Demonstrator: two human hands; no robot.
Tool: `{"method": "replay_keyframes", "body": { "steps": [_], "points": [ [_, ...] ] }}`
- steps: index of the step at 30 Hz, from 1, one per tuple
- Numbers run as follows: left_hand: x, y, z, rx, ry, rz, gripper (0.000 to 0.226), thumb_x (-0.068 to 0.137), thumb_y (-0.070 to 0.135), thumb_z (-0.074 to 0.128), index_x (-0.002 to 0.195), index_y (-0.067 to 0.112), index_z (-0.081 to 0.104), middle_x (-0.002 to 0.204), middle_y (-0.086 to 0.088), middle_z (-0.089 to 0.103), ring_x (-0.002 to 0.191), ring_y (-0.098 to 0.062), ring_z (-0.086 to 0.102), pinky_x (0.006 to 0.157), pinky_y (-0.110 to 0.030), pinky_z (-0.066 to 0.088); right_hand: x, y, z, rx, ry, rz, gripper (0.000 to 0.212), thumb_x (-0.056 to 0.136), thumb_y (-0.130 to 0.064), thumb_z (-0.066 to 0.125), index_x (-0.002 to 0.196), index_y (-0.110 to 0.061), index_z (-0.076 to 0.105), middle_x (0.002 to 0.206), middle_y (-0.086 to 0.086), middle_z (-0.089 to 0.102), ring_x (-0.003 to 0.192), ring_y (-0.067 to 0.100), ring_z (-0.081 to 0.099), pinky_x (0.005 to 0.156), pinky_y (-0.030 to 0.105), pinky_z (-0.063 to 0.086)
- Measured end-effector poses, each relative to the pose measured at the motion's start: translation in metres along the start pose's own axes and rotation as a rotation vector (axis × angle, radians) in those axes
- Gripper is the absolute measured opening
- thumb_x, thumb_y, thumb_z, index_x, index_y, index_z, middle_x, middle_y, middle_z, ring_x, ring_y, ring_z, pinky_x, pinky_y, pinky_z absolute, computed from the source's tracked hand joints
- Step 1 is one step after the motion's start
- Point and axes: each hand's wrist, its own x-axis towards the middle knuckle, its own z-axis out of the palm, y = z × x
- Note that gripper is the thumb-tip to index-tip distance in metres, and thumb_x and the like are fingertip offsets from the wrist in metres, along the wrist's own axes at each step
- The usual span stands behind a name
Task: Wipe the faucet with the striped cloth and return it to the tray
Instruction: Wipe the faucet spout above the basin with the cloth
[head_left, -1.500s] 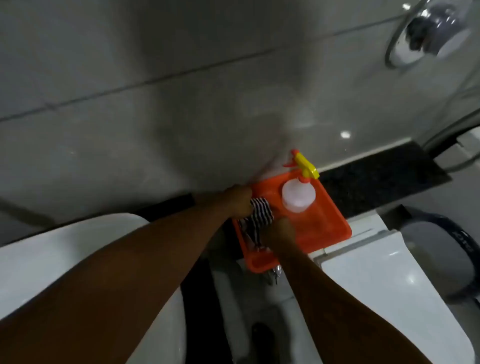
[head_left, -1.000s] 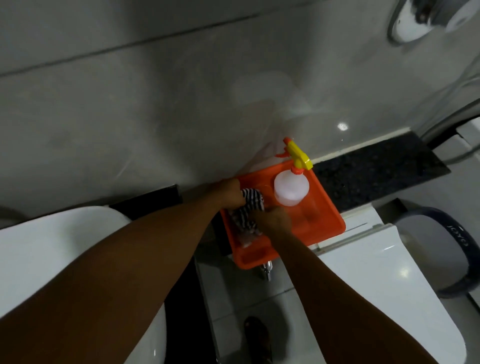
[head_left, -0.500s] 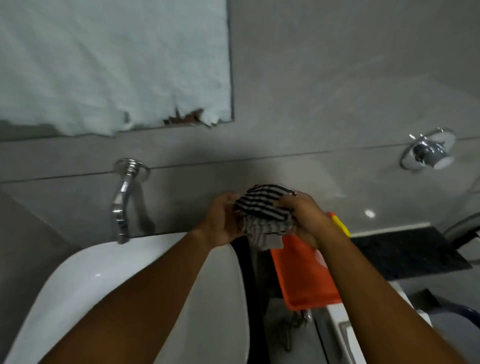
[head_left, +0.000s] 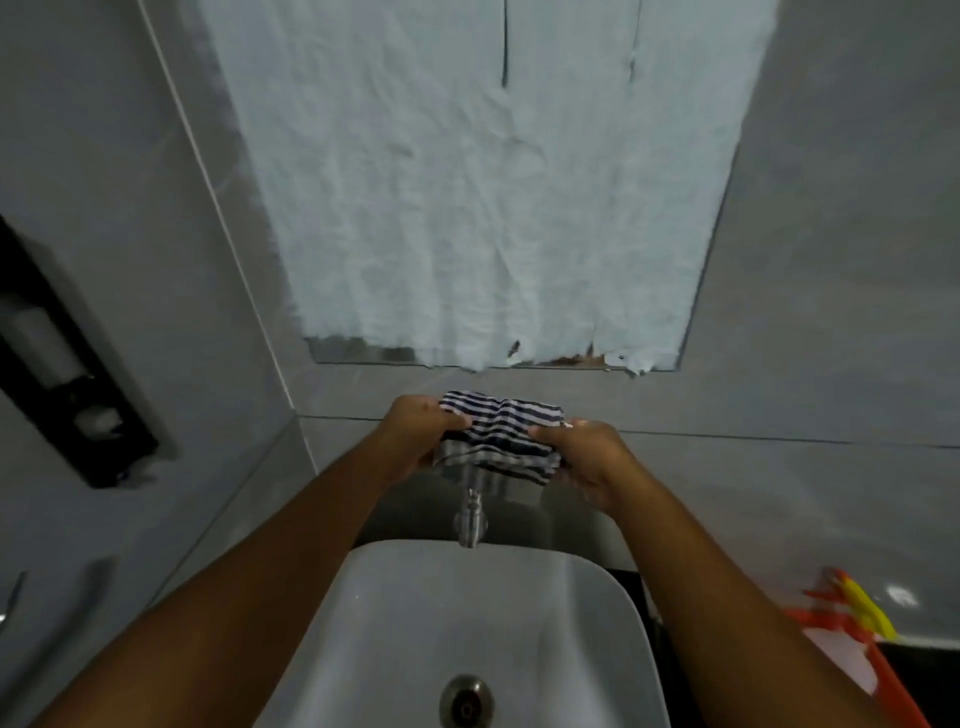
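While both hands hold it stretched between them, the striped cloth (head_left: 501, 434) lies draped over the upper part of the chrome faucet (head_left: 470, 517), high against the grey tiled wall. The left hand (head_left: 420, 434) is clamped on the cloth's left end, fingers curled over the top edge; the right hand (head_left: 589, 457) pinches the right end in the same way. Below the fabric, the faucet's spout juts out over the back rim of a white basin (head_left: 467, 623), whose metal drain (head_left: 466, 704) shows near the bottom edge. Whether the cloth presses on the metal or merely hangs across it is hard to tell. An orange tray (head_left: 896, 686) sits well apart at lower right, carrying a spray bottle (head_left: 852, 631) with a yellow trigger. Crumpled pale paper (head_left: 493, 182) covers the mirror above.
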Motion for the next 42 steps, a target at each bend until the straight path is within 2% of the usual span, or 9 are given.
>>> {"method": "replay_keyframes", "body": {
  "steps": [5, 8, 12, 15, 19, 23, 27, 34, 42],
  "points": [
    [-0.006, -0.009, 0.004, 0.558, 0.403, 0.238, 0.048, 0.083, 0.046, 0.068, 0.112, 0.009, 0.062, 0.112, -0.014, 0.062, 0.097, -0.031, 0.063, 0.083, -0.044, 0.057, 0.025, 0.017, 0.031, -0.097, 0.131, -0.036, 0.011, 0.074, -0.01, 0.082, 0.082, -0.01, 0.074, 0.09, 0.019, 0.078, 0.083, 0.035, 0.076, 0.082, 0.051, 0.062],
    [-0.009, -0.007, 0.036, 0.613, 0.174, 0.22, 0.053, 0.083, 0.062, 0.055, 0.097, 0.014, 0.073, 0.092, -0.007, 0.075, 0.079, -0.024, 0.07, 0.073, -0.036, 0.059, 0.025, 0.029, 0.033, -0.174, 0.231, -0.176, 0.019, 0.079, -0.022, 0.078, 0.091, -0.008, 0.073, 0.091, 0.017, 0.077, 0.087, 0.036, 0.074, 0.079, 0.044, 0.063],
    [0.008, -0.009, 0.056, 0.4, 0.055, 0.123, 0.042, 0.081, 0.045, 0.071, 0.104, 0.011, 0.076, 0.096, -0.009, 0.077, 0.088, -0.027, 0.074, 0.079, -0.035, 0.06, 0.022, 0.04, -0.005, -0.823, 0.481, -0.903, 0.024, 0.093, -0.027, 0.055, 0.112, -0.018, 0.065, 0.118, 0.004, 0.065, 0.115, 0.022, 0.058, 0.096, 0.034, 0.048],
    [0.02, -0.018, 0.044, -0.276, -0.127, -0.169, 0.026, 0.081, 0.022, 0.078, 0.101, 0.005, 0.077, 0.099, -0.012, 0.076, 0.077, -0.022, 0.075, 0.078, -0.034, 0.061, 0.041, 0.048, -0.047, -1.312, 0.496, -1.174, 0.041, 0.094, -0.019, 0.048, 0.135, -0.014, 0.052, 0.15, 0.012, 0.044, 0.141, 0.03, 0.036, 0.119, 0.045, 0.029],
    [0.025, -0.032, 0.036, -0.612, -0.38, -0.442, 0.028, 0.091, 0.03, 0.061, 0.085, 0.006, 0.075, 0.077, -0.01, 0.078, 0.064, -0.026, 0.075, 0.076, -0.043, 0.054, 0.073, 0.065, -0.074, -1.615, 0.488, -1.267, 0.066, 0.096, -0.031, 0.044, 0.154, -0.009, 0.022, 0.166, 0.011, 0.009, 0.154, 0.029, 0.004, 0.126, 0.046, 0.004],
    [0.027, -0.023, 0.048, -0.339, -0.196, -0.322, 0.024, 0.083, 0.02, 0.072, 0.097, 0.002, 0.076, 0.093, -0.016, 0.078, 0.082, -0.031, 0.076, 0.077, -0.045, 0.062, 0.1, 0.074, -0.073, -1.651, 0.649, -1.4, 0.072, 0.094, -0.044, 0.046, 0.152, -0.009, 0.021, 0.167, 0.009, -0.009, 0.154, 0.029, -0.007, 0.123, 0.049, 0.002],
    [0.025, -0.033, 0.071, 0.09, 0.025, -0.032, 0.017, 0.084, 0.025, 0.072, 0.068, 0.019, 0.07, 0.061, 0.006, 0.068, 0.042, 0.001, 0.062, 0.042, -0.014, 0.049, 0.113, 0.079, -0.071, -1.602, 0.696, -1.474, 0.082, 0.09, -0.045, 0.052, 0.154, -0.009, 0.017, 0.167, 0.009, -0.01, 0.154, 0.028, -0.009, 0.123, 0.05, -0.002],
    [0.035, -0.022, 0.043, -0.404, -0.389, -0.369, 0.014, 0.084, 0.013, 0.071, 0.08, 0.005, 0.081, 0.076, -0.011, 0.08, 0.064, -0.023, 0.077, 0.054, -0.038, 0.062, 0.111, 0.077, -0.07, -1.595, 0.675, -1.44, 0.076, 0.091, -0.046, 0.05, 0.151, -0.01, 0.021, 0.166, 0.006, -0.017, 0.153, 0.026, -0.015, 0.123, 0.048, -0.005],
    [-0.021, -0.063, 0.048, 0.068, 0.032, 0.031, 0.029, 0.073, 0.045, 0.08, 0.076, 0.017, 0.07, 0.064, 0.005, 0.072, 0.058, -0.009, 0.067, 0.051, -0.021, 0.053, 0.106, 0.079, -0.068, -1.61, 0.609, -1.342, 0.083, 0.094, -0.046, 0.043, 0.156, -0.014, -0.001, 0.165, 0.005, -0.023, 0.152, 0.027, -0.02, 0.122, 0.05, -0.011]
  ]
}}
